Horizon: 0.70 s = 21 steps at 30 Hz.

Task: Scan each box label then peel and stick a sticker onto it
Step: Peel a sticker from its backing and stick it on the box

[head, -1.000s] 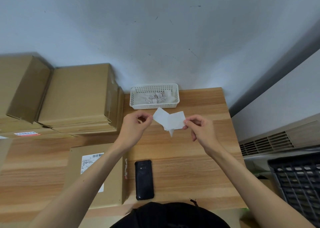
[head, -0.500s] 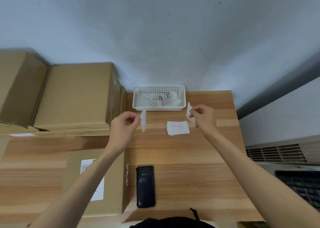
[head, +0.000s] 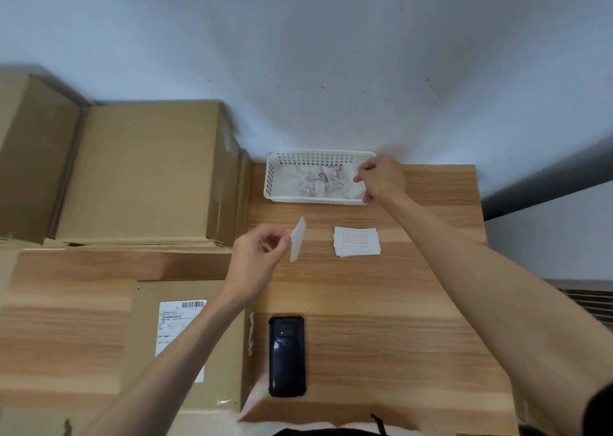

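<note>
Right, a pale wood-grain tabletop (head: 381,303) pushed against a plain grey-white wall (head: 331,54); brown cardboard boxes (head: 142,173) stacked along the left; a slatted vent just showing at the right edge. The left hand (head: 257,256) pinches a white sticker (head: 297,239) by its edge, held up on its side above the tabletop; the right hand (head: 381,178) hangs over the right end of a white perforated basket (head: 318,160) with fingers curled and fingertips drawn together, whether anything sits between them I cannot tell. Crumpled white scraps (head: 320,182) lie in the basket; a small stack of sticker sheets (head: 356,241) with a faint red mark lies flat just in front of it. Near the front edge, a flat box (head: 225,376) with a white barcode label (head: 180,329), partly covered by the left forearm; just beside it a black handheld scanner (head: 287,356). Label print too small to read; the box's near end is cut off.
</note>
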Motion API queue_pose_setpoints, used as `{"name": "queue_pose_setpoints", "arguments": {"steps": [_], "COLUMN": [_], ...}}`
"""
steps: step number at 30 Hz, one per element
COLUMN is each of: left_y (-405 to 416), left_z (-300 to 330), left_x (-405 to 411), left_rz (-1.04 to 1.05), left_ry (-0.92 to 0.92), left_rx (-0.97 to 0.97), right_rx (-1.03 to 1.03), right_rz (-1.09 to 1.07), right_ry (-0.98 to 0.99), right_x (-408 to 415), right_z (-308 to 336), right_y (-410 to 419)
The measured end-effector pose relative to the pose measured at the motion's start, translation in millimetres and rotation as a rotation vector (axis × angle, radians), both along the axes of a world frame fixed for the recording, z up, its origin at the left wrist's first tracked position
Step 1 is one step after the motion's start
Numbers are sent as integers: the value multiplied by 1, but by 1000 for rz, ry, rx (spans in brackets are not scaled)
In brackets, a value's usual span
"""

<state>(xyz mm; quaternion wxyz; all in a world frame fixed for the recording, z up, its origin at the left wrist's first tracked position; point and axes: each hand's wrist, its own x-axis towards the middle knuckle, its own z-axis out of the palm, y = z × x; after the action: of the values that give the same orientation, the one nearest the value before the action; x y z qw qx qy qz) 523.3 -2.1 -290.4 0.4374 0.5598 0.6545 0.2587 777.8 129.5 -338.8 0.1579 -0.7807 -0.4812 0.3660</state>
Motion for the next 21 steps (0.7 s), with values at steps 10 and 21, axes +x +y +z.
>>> {"name": "queue_pose_setpoints", "arguments": {"steps": [10, 21], "left_y": [1, -46], "left_z": [-2, -2], "left_x": [-1, 2], "left_rz": [66, -38], "left_ry": [12, 130], "left_rx": [23, 168], "right_rx": [83, -14], "right_rz": [-97, -70], "right_ry": [16, 411], "right_x": [-15, -107], "right_z": [8, 50], "right_y": [-10, -153]}}
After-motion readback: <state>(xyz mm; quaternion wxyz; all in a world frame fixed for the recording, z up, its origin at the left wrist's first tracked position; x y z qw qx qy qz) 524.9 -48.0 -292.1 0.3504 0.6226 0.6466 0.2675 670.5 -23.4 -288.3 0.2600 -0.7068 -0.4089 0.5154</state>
